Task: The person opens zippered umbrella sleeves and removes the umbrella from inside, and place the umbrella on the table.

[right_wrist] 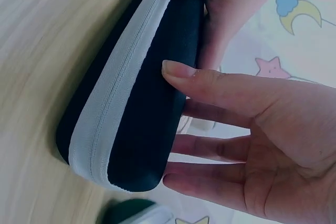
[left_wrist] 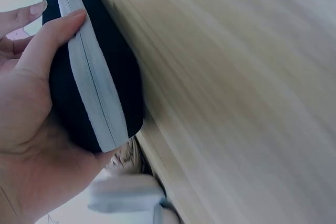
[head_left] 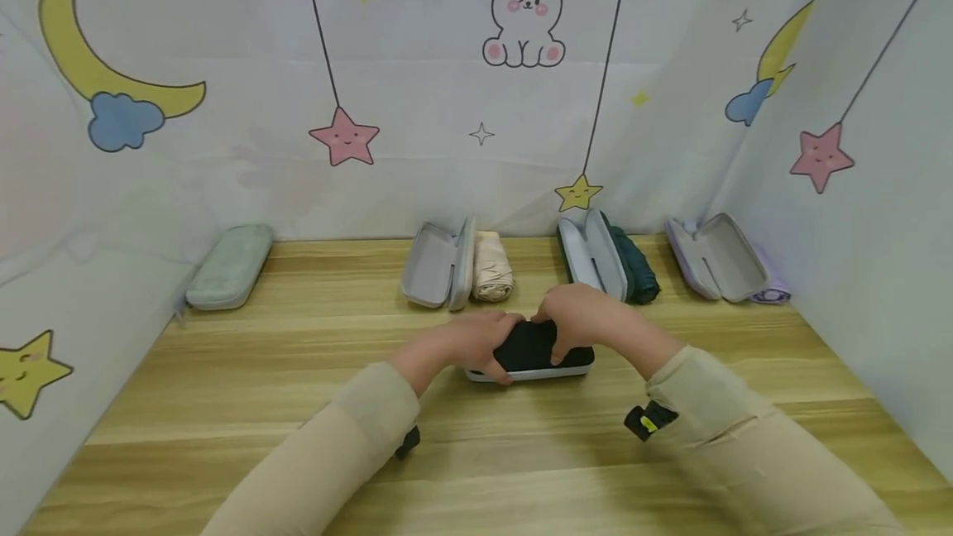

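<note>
Centrally, one black case (head_left: 524,346), well inside the far edge of the table (head_left: 491,470); left hand (head_left: 476,339) gripping its left end, thumb on the zip (left_wrist: 94,85), seemingly to steady it; right hand (head_left: 579,314) pinching its right half

No text readable in any view; no labels, brands, numbers, signs legible

Starry white cloth (head_left: 432,48) backs the table (head_left: 521,453) — wood-grained.

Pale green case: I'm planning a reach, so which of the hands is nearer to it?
Left. The left hand, holding the black case, is right of the pale green case; the right hand is farther right.
</note>
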Action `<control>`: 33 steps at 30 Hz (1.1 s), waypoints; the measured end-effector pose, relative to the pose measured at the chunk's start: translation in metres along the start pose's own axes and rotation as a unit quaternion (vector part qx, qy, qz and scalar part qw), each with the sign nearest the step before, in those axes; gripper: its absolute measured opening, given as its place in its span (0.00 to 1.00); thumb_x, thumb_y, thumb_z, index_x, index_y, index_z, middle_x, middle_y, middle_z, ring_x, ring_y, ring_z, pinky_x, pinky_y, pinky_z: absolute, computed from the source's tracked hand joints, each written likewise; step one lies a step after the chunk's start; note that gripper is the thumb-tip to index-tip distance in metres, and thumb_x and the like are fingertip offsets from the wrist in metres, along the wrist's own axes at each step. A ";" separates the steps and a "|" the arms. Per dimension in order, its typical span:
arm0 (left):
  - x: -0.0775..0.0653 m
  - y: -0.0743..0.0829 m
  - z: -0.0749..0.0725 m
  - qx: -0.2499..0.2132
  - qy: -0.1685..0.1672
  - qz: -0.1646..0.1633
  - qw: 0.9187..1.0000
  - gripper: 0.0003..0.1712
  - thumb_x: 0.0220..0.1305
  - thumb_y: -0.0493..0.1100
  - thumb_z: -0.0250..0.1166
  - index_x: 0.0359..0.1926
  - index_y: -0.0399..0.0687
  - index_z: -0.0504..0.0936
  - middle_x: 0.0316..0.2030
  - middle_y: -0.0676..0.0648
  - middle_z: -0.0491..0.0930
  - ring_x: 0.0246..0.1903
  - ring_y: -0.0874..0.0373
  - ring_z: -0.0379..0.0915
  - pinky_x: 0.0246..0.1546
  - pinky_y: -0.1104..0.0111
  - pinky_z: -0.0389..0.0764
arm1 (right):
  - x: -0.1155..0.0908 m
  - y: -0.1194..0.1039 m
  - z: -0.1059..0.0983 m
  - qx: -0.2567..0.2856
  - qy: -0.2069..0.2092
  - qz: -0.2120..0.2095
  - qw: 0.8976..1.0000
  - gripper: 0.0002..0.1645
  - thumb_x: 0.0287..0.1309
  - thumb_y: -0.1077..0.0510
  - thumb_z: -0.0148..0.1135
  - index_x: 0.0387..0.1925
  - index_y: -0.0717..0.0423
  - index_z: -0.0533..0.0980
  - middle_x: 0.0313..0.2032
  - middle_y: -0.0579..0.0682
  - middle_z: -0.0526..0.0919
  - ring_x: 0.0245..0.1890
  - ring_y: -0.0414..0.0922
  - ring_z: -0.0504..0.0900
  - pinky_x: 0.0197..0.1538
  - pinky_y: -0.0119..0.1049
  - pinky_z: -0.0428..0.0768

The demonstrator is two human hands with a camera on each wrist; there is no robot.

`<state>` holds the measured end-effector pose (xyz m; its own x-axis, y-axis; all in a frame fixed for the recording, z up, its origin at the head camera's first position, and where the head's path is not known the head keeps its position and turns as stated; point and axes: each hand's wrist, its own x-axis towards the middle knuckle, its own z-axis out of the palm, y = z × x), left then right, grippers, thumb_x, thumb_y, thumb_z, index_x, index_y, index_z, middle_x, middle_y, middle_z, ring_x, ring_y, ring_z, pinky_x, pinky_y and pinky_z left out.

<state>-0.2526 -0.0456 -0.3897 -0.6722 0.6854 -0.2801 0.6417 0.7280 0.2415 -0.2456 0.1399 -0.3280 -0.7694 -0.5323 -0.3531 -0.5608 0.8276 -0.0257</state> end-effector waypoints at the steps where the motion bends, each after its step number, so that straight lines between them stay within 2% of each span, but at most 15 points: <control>1: 0.002 0.002 0.000 0.003 -0.001 0.000 1.000 0.54 0.56 0.63 0.70 0.74 0.47 0.54 0.65 0.45 0.65 0.63 0.52 0.63 0.62 0.62 0.65 | -0.001 0.002 0.000 0.000 -0.001 0.001 1.000 0.37 0.41 0.49 0.81 0.55 0.54 0.81 0.49 0.48 0.83 0.49 0.49 0.79 0.51 0.44 0.77; 8: 0.006 0.011 -0.002 -0.012 0.011 -0.004 1.000 0.54 0.56 0.62 0.70 0.75 0.47 0.55 0.65 0.45 0.65 0.63 0.51 0.63 0.61 0.60 0.66 | -0.006 0.012 -0.001 0.016 -0.007 -0.001 1.000 0.36 0.41 0.50 0.81 0.55 0.54 0.81 0.49 0.48 0.83 0.49 0.49 0.79 0.51 0.44 0.77; 11: 0.001 0.008 -0.001 -0.051 0.009 -0.014 0.999 0.55 0.56 0.63 0.70 0.76 0.49 0.53 0.70 0.43 0.58 0.67 0.48 0.58 0.64 0.58 0.63 | -0.006 0.014 -0.002 0.020 -0.010 -0.005 1.000 0.35 0.41 0.50 0.81 0.55 0.54 0.81 0.49 0.48 0.83 0.49 0.50 0.80 0.51 0.45 0.77; 14: -0.007 0.001 -0.001 -0.105 0.012 -0.038 0.994 0.54 0.58 0.65 0.67 0.76 0.48 0.52 0.73 0.40 0.50 0.70 0.45 0.53 0.65 0.55 0.62 | -0.005 0.015 -0.002 0.023 -0.014 -0.009 1.000 0.36 0.41 0.49 0.81 0.55 0.54 0.81 0.50 0.48 0.83 0.50 0.50 0.80 0.51 0.45 0.77; 16: -0.014 -0.003 -0.003 -0.150 0.043 -0.063 0.986 0.46 0.64 0.63 0.62 0.73 0.44 0.57 0.71 0.38 0.54 0.67 0.44 0.57 0.62 0.54 0.64 | -0.006 0.017 -0.001 0.029 -0.015 -0.012 0.999 0.36 0.41 0.49 0.81 0.55 0.54 0.80 0.50 0.49 0.83 0.50 0.49 0.80 0.52 0.45 0.77; 18: -0.019 -0.007 -0.004 -0.170 0.103 -0.092 0.976 0.33 0.69 0.59 0.58 0.64 0.42 0.67 0.63 0.38 0.63 0.57 0.46 0.67 0.55 0.55 0.70 | -0.007 0.021 0.000 0.043 -0.014 -0.017 0.999 0.37 0.42 0.49 0.80 0.56 0.54 0.80 0.50 0.49 0.83 0.51 0.50 0.80 0.52 0.45 0.77; 20: -0.024 -0.012 -0.005 -0.167 0.155 -0.115 0.967 0.20 0.73 0.53 0.55 0.52 0.41 0.75 0.51 0.40 0.70 0.47 0.50 0.71 0.49 0.57 0.73 | -0.009 0.024 0.002 0.056 -0.009 -0.022 0.998 0.38 0.42 0.49 0.80 0.57 0.54 0.79 0.50 0.50 0.83 0.51 0.49 0.79 0.51 0.44 0.78; 22: -0.026 -0.016 -0.006 -0.152 0.175 -0.131 0.964 0.13 0.73 0.47 0.56 0.44 0.42 0.79 0.42 0.44 0.74 0.38 0.52 0.71 0.42 0.59 0.74 | -0.011 0.027 0.005 0.063 -0.002 -0.024 0.998 0.39 0.42 0.49 0.80 0.58 0.54 0.78 0.47 0.50 0.82 0.47 0.48 0.79 0.47 0.42 0.78; 23: -0.026 -0.018 -0.006 -0.141 0.173 -0.132 0.966 0.11 0.72 0.45 0.57 0.42 0.43 0.81 0.40 0.45 0.76 0.37 0.53 0.72 0.42 0.60 0.75 | -0.012 0.027 0.006 0.064 0.002 -0.022 0.998 0.39 0.42 0.49 0.80 0.59 0.53 0.78 0.46 0.50 0.81 0.44 0.47 0.79 0.46 0.41 0.78; 26: -0.024 -0.022 -0.005 -0.138 0.136 -0.119 0.974 0.11 0.71 0.39 0.57 0.48 0.42 0.84 0.42 0.47 0.82 0.42 0.54 0.77 0.46 0.61 0.76 | -0.015 0.027 0.009 0.054 0.015 -0.019 0.998 0.40 0.42 0.48 0.80 0.59 0.53 0.78 0.42 0.49 0.77 0.38 0.43 0.75 0.40 0.38 0.76; 29: -0.021 -0.024 -0.003 -0.157 0.110 -0.098 0.977 0.14 0.71 0.35 0.56 0.54 0.41 0.82 0.48 0.43 0.81 0.51 0.50 0.76 0.52 0.59 0.75 | -0.017 0.025 0.011 0.052 0.019 -0.013 0.998 0.41 0.41 0.48 0.80 0.60 0.52 0.77 0.42 0.50 0.75 0.36 0.43 0.74 0.39 0.38 0.76; 33: -0.018 -0.028 0.001 -0.166 0.093 -0.068 0.979 0.15 0.72 0.33 0.54 0.55 0.39 0.80 0.50 0.41 0.81 0.53 0.47 0.75 0.55 0.58 0.73 | -0.019 0.023 0.012 0.052 0.015 -0.008 0.999 0.42 0.42 0.47 0.80 0.61 0.51 0.76 0.42 0.50 0.74 0.36 0.43 0.74 0.38 0.38 0.77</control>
<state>-0.2581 -0.0787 -0.3924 -0.8182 0.5512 -0.1634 0.4079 0.7568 0.5107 -0.2400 0.1708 -0.3336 -0.7700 -0.5496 -0.3242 -0.5397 0.8320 -0.1286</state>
